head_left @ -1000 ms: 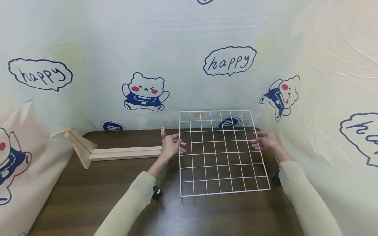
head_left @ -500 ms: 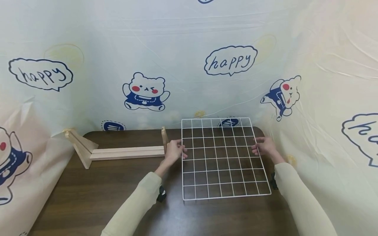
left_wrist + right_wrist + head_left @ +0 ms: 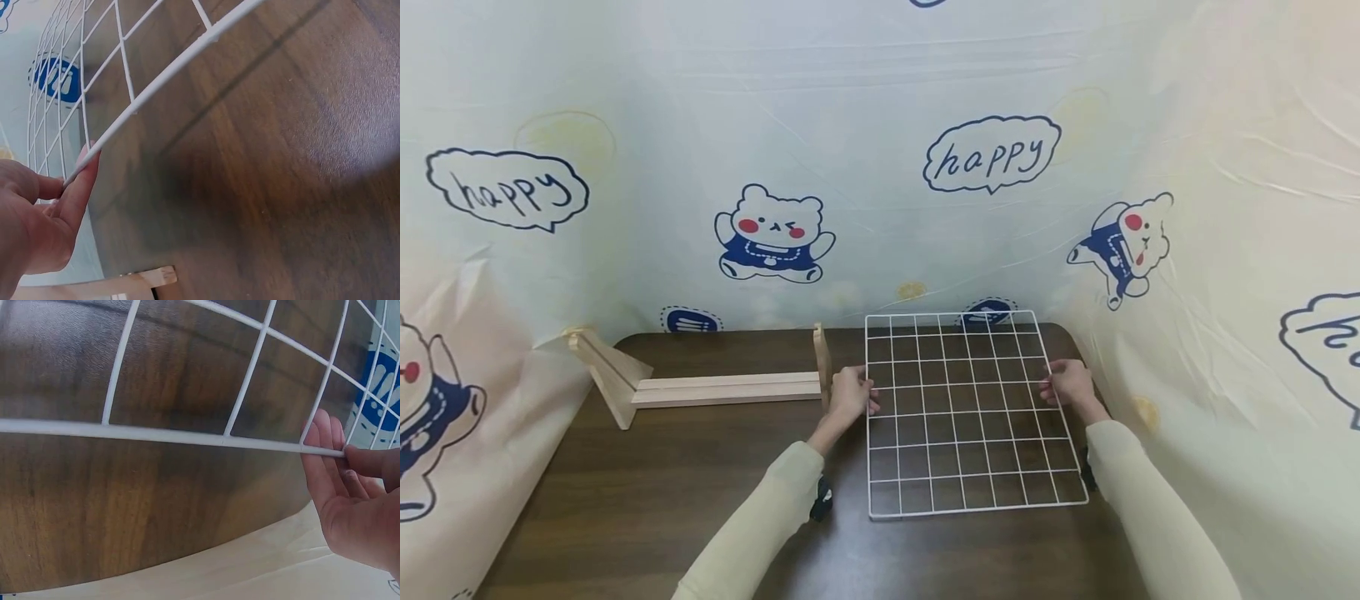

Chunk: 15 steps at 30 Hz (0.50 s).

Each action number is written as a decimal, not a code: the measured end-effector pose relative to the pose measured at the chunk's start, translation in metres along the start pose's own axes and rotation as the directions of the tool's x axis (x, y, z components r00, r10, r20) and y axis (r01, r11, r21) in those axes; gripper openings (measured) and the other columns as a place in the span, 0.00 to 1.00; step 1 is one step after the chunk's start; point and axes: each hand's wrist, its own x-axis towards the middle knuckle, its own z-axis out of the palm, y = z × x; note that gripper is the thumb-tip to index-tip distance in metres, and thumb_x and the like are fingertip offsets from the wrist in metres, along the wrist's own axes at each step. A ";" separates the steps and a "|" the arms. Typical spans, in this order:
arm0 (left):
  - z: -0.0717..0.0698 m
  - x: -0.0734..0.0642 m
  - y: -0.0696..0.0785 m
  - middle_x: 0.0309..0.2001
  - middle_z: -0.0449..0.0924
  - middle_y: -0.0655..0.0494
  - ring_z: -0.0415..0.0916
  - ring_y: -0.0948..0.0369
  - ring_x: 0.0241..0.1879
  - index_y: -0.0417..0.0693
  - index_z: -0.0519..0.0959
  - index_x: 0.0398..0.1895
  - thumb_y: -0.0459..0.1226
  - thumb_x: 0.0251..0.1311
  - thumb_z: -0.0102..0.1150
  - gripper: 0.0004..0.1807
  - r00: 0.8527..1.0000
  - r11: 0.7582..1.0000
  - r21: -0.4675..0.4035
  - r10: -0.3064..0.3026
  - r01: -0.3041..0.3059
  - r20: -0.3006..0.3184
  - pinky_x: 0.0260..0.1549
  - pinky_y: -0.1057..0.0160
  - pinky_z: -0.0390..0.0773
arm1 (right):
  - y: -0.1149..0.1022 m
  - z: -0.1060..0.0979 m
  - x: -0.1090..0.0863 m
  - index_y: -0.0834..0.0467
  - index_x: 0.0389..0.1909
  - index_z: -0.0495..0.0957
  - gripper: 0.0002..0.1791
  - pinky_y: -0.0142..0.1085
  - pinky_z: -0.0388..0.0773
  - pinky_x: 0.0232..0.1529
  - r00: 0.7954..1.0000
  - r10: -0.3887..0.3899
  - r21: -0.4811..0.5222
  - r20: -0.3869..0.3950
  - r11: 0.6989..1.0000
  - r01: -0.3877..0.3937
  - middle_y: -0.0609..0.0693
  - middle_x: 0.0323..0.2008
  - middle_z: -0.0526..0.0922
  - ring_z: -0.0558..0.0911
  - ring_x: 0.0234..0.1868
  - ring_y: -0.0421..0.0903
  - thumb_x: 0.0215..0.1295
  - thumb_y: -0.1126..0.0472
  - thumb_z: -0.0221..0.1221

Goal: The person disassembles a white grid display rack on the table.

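A white square wire grid panel (image 3: 971,417) is held between both hands over the dark wooden table. On its left edge, my left hand (image 3: 852,395) pinches the outer wire between thumb and fingers. The left wrist view shows that hand (image 3: 47,209) at the rim wire, whose shadow falls on the tabletop apart from it. My right hand (image 3: 1070,386) grips the opposite edge. In the right wrist view the thumb presses the wire from above, with the fingers of the right hand (image 3: 350,481) beneath it.
Left of the panel stands a wooden frame, a long rail (image 3: 730,390) joining a left end piece (image 3: 610,379) and a right end piece (image 3: 822,358). The right end piece is close to my left hand. Printed cloth (image 3: 880,167) surrounds the brown table (image 3: 700,500) at the back and sides.
The grid panel has come down and toward me, its far edge dropping lower in the head view. Both hands moved with it, keeping hold. The wooden frame stays put.
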 end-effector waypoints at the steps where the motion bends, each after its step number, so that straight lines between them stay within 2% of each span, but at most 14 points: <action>1: 0.002 0.000 -0.001 0.32 0.81 0.29 0.82 0.46 0.18 0.25 0.65 0.64 0.22 0.65 0.49 0.23 1.000 1.000 0.008 -0.005 0.005 -0.002 0.21 0.49 0.85 | 0.003 0.001 0.000 0.81 0.57 0.63 0.20 0.48 0.86 0.30 1.000 -0.001 0.007 -0.007 1.000 0.001 0.73 0.33 0.82 0.84 0.22 0.54 0.66 0.77 0.45; 7: 0.004 0.001 -0.010 0.31 0.81 0.31 0.82 0.46 0.18 0.26 0.65 0.64 0.22 0.65 0.49 0.23 1.000 1.000 0.015 -0.024 0.024 -0.015 0.18 0.51 0.84 | 0.007 0.003 0.002 0.81 0.57 0.64 0.19 0.47 0.86 0.29 1.000 0.001 -0.001 -0.009 1.000 -0.001 0.72 0.33 0.82 0.85 0.23 0.54 0.66 0.77 0.46; 15: 0.006 0.005 -0.019 0.28 0.82 0.34 0.81 0.48 0.16 0.25 0.65 0.63 0.22 0.65 0.50 0.23 1.000 0.999 0.051 0.009 -0.008 -0.004 0.15 0.55 0.84 | 0.011 0.007 0.005 0.79 0.57 0.66 0.20 0.47 0.86 0.28 0.999 0.028 0.006 -0.031 1.000 -0.028 0.71 0.31 0.82 0.85 0.23 0.56 0.65 0.77 0.47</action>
